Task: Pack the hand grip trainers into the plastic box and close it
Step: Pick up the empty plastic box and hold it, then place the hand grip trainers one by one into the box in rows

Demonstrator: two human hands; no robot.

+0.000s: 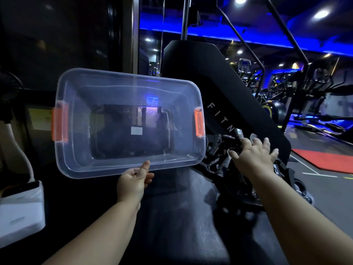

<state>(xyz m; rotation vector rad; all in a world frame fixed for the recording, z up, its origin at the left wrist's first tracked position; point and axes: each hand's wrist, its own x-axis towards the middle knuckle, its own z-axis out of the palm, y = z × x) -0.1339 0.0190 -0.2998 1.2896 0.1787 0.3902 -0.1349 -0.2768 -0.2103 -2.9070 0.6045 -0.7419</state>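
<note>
Single head-worn wide-angle view, looking forward and down.
The camera sits above the person's own forearms and faces out along them, so the left hand (133, 181) and right hand (254, 158) lie at arm's reach near mid-frame; the plastic box (126, 87) is close at left centre, the gym floor (328, 197) runs far off at right, and upright lines lean near the edges.

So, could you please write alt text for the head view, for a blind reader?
The left hand holds an empty clear box with orange latches by its near rim. The right hand, fingers spread, reaches toward dark trainers in a gym.
</note>
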